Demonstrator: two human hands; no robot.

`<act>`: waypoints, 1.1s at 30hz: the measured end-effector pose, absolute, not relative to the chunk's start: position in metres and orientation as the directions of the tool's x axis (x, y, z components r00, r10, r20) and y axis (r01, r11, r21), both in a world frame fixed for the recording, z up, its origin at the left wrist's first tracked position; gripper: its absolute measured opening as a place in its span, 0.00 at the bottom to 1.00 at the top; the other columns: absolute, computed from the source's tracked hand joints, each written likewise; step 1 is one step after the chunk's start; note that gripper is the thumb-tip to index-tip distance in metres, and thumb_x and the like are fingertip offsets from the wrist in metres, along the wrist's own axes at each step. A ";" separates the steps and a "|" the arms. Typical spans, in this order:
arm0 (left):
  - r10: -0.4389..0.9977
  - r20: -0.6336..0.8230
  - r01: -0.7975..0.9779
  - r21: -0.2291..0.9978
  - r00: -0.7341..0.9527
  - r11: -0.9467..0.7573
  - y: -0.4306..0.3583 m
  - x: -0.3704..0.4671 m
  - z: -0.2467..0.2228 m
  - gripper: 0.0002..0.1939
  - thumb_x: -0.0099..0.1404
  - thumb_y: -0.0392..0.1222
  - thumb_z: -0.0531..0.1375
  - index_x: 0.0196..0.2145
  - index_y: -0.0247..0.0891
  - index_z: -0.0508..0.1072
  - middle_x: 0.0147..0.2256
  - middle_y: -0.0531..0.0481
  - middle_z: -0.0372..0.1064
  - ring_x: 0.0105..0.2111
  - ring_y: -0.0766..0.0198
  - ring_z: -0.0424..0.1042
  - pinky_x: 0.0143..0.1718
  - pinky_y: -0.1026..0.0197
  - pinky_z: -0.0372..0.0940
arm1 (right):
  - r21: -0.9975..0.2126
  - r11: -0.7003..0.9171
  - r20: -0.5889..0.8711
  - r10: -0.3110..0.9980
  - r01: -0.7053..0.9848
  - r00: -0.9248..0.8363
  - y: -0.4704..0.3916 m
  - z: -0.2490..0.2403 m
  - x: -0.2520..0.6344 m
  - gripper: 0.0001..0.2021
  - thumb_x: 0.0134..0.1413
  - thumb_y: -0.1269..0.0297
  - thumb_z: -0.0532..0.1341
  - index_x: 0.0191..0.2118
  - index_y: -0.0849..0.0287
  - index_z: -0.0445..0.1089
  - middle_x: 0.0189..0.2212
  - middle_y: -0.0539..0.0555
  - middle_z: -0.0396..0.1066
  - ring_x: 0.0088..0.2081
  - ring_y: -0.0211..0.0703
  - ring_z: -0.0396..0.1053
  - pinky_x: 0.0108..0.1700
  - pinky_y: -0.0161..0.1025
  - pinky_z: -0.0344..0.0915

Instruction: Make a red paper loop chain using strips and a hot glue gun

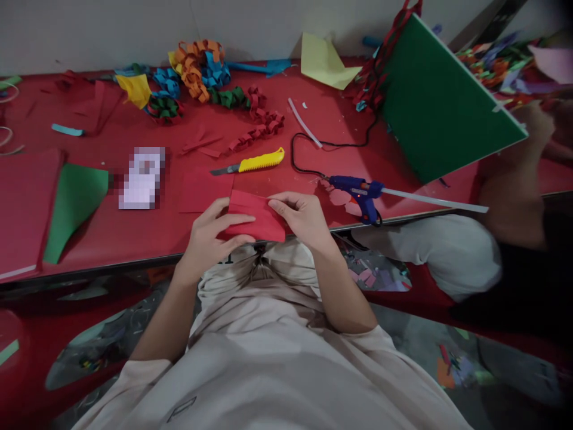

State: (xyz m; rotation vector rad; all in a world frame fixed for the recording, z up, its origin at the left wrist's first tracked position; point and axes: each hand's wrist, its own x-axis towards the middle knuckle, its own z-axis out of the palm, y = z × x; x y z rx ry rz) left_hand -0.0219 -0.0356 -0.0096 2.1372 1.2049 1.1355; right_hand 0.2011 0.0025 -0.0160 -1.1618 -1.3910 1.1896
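Observation:
A piece of red paper (257, 224) is held between my two hands at the near edge of the red table (147, 236). My left hand (212, 236) grips its left side, fingers lying over the front. At the upper right corner, my right hand (302, 218) pinches the sheet between thumb and fingers. Just beyond lies another flat red sheet (203, 191), partly behind the held one. A yellow box cutter (262, 160) with its blade out rests behind my hands. To their right lies a blue glue gun (358, 192) with a long glue stick in it.
Curled paper chains (197, 68) lie at the back. A green board (452, 104) leans at the right, near a co-worker's arm (510, 173). The glue gun's black cord (293, 155) loops over the table. A pixelated pale object (142, 179) and green paper (78, 200) lie left.

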 end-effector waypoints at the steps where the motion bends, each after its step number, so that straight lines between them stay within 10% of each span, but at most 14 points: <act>1: 0.851 0.473 0.495 0.696 0.229 -0.521 -0.035 -0.017 -0.011 0.19 0.63 0.57 0.67 0.44 0.43 0.82 0.48 0.44 0.74 0.49 0.56 0.74 0.54 0.56 0.68 | -0.991 0.095 0.085 0.990 0.090 -0.117 0.002 -0.016 0.200 0.09 0.55 0.60 0.67 0.37 0.59 0.82 0.34 0.52 0.82 0.35 0.41 0.76 0.40 0.37 0.72; 16: 0.814 0.565 0.483 0.679 0.134 -0.552 -0.033 -0.009 -0.012 0.25 0.62 0.66 0.63 0.28 0.40 0.81 0.61 0.42 0.69 0.52 0.53 0.74 0.50 0.54 0.69 | -0.982 0.142 0.118 0.977 0.128 -0.178 0.000 -0.022 0.199 0.11 0.57 0.58 0.67 0.39 0.59 0.81 0.35 0.52 0.81 0.35 0.39 0.75 0.39 0.34 0.69; 24: 0.906 0.344 0.400 0.888 -0.248 -0.228 -0.029 0.014 -0.018 0.31 0.58 0.54 0.72 0.54 0.38 0.72 0.43 0.45 0.78 0.38 0.62 0.78 0.37 0.65 0.70 | -0.965 0.202 0.155 0.953 0.167 -0.262 -0.005 -0.017 0.198 0.16 0.66 0.53 0.58 0.44 0.57 0.80 0.39 0.52 0.81 0.41 0.42 0.77 0.46 0.37 0.70; 33: 0.918 0.267 0.386 0.912 -0.294 -0.142 -0.029 0.018 -0.016 0.21 0.62 0.49 0.69 0.48 0.36 0.75 0.34 0.51 0.75 0.28 0.69 0.72 0.29 0.69 0.68 | -0.989 0.096 0.068 0.971 0.110 -0.230 -0.014 -0.029 0.191 0.21 0.57 0.56 0.68 0.56 0.52 0.72 0.39 0.52 0.79 0.30 0.40 0.75 0.37 0.38 0.74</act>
